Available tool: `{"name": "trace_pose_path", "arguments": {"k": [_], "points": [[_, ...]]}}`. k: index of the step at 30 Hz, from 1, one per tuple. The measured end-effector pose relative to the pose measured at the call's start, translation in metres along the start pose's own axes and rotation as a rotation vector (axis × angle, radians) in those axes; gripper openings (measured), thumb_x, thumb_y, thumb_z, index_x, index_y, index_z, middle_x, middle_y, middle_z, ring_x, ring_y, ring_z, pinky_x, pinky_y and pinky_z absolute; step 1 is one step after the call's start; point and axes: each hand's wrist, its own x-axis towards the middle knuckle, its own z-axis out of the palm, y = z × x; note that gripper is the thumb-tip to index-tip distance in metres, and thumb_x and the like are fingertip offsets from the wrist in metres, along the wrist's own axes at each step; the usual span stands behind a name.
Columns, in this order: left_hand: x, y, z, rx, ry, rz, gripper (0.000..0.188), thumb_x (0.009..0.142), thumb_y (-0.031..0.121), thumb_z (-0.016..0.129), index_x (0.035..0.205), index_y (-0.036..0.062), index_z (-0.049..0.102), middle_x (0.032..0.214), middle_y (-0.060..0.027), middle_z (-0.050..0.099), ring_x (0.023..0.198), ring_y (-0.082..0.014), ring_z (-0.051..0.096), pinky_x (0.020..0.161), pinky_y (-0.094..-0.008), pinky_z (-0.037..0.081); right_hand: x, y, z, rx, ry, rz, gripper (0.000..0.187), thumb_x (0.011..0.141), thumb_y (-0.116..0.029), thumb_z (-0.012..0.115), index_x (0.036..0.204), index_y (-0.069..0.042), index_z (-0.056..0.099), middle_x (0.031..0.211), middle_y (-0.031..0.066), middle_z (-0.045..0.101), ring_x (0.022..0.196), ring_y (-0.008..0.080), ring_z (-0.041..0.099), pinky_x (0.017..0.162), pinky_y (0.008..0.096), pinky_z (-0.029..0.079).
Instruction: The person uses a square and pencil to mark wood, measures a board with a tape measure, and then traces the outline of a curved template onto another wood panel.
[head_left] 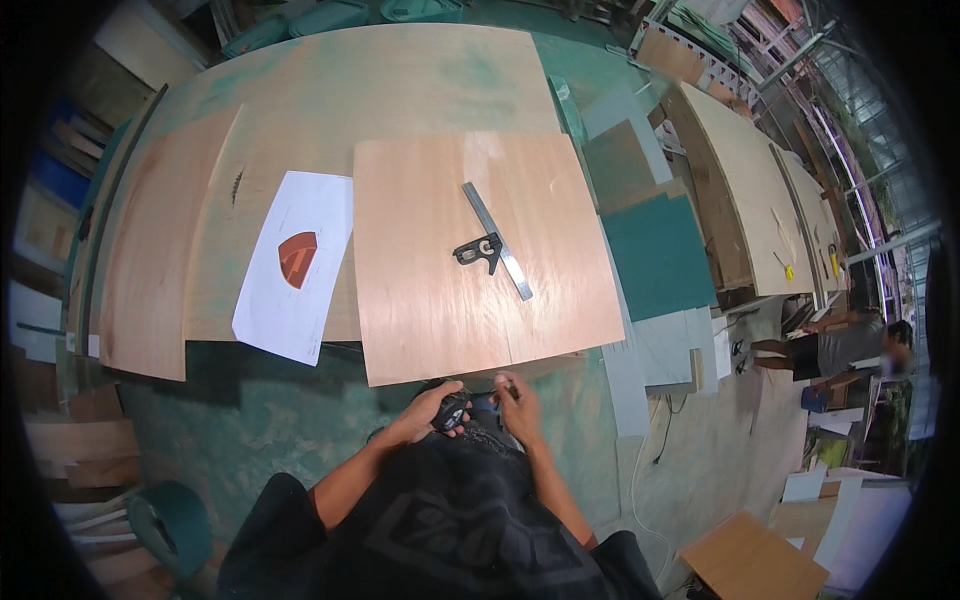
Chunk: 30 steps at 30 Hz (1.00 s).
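Observation:
My left hand [428, 410] is closed around a black tape measure [453, 411], close to my body at the table's near edge. Beside it, my right hand [518, 413] is pinched on a small dark thing, mostly hidden by the fingers. Just beyond both hands lies a square plywood panel [420, 290], its near edge sticking out past the table. On the panel a combination square [490, 240] rests at a slant, with a black head and a steel blade. To the panel's left is a white paper sheet [270, 290] with a red-brown curved shape printed on it.
The panel and sheet lie on a large wooden worktable [330, 90]. A longer plywood board [160, 250] lies along its left side. Right of the table are green and grey boards [660, 250] and a second bench [750, 190]. Another person [840, 350] is at the far right.

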Motion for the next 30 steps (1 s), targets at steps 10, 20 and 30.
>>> {"name": "trace_pose_path", "arguments": {"k": [10,20,30], "points": [[-0.027,0.034,-0.016,0.352,-0.028,0.062,0.021,0.097,0.021,0.06,0.097,-0.0001,0.059,0.083,-0.009,0.064,0.069,-0.0163,0.063,0.056,-0.0284,0.054,-0.018,0.096,-0.053,-0.554,-0.065,0.079,0.046,0.099,-0.051,0.045,0.114,-0.015,0.07,0.092,0.0205,0.069,0.089,0.0404,0.066,0.08,0.0491,0.051],[0.05,0.071,-0.04,0.803,0.736,0.749,0.03,0.093,0.029,0.066,0.087,0.0026,0.054,0.079,-0.0096,0.054,0.066,-0.0199,0.055,0.061,-0.0345,0.046,-0.088,0.269,-0.057,-0.119,-0.015,0.62,0.075,0.099,-0.064,0.032,0.092,0.002,0.067,0.08,0.0177,0.07,0.089,0.0342,0.068,0.083,0.0467,0.05],[0.11,0.131,-0.004,1.367,1.274,0.917,0.035,0.088,0.028,0.065,0.104,-0.0017,0.057,0.118,-0.0184,0.052,0.112,-0.0406,0.049,0.086,-0.052,0.048,-0.202,0.341,-0.061,0.23,0.367,0.894,0.062,0.097,-0.058,0.047,0.09,0.0,0.068,0.078,0.0135,0.069,0.07,0.0266,0.07,0.072,0.0431,0.053]]}}
